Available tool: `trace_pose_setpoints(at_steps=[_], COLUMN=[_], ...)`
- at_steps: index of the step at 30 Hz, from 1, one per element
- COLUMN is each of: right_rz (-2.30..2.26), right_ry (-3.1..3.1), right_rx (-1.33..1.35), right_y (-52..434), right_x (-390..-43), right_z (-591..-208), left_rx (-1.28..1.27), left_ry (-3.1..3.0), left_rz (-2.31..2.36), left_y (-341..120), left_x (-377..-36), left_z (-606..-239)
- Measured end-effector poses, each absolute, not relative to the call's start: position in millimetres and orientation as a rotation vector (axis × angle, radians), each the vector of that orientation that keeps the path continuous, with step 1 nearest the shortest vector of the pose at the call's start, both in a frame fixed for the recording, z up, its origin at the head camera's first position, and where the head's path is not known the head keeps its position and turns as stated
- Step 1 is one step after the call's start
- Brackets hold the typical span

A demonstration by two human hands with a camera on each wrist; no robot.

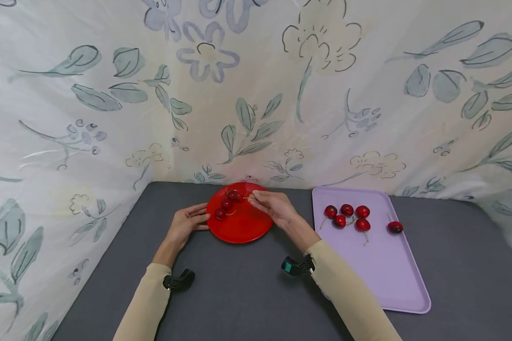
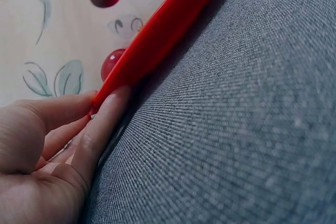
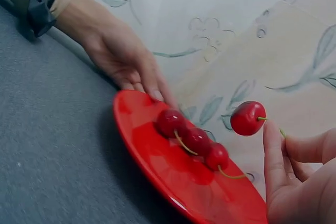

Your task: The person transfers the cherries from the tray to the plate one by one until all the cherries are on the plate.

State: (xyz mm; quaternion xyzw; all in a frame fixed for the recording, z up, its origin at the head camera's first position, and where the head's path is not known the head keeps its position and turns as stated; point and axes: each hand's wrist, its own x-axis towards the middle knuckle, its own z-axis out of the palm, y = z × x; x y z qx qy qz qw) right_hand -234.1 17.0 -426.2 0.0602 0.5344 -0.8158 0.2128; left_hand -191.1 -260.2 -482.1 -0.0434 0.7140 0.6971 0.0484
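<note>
Right hand (image 1: pixel 274 206) pinches one cherry (image 3: pixel 248 118) by its stem (image 3: pixel 261 118) above the red plate (image 1: pixel 249 226), left hand (image 1: pixel 186 221) gripping the plate's rim; possible failure: thin stem slips or tears loose, dropping the fruit onto the three resting cherries (image 3: pixel 197 141) and scattering them.

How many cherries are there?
10 cherries: 3 on the plate, 1 held by its stem in the right hand, 5 grouped on the tray, 1 at its right edge. The right sleeve might hide more.
</note>
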Motion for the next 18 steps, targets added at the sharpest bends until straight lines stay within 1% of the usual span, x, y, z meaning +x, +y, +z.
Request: trace_pose_setpoints(at_steps=[9, 18], right_rz=[-2.194, -2.117], right_ry=[1.559, 1.698], right_rx=[0.189, 0.059], right_y=[2, -10], right_x=[-235, -237], right_z=[-439, -449], left_rx=[-0.125, -0.164], left_ry=[2.135, 2.163], left_rz=[2.133, 2.126], left_y=[-255, -261], left_x=[-190, -194], left_z=[-480, -481])
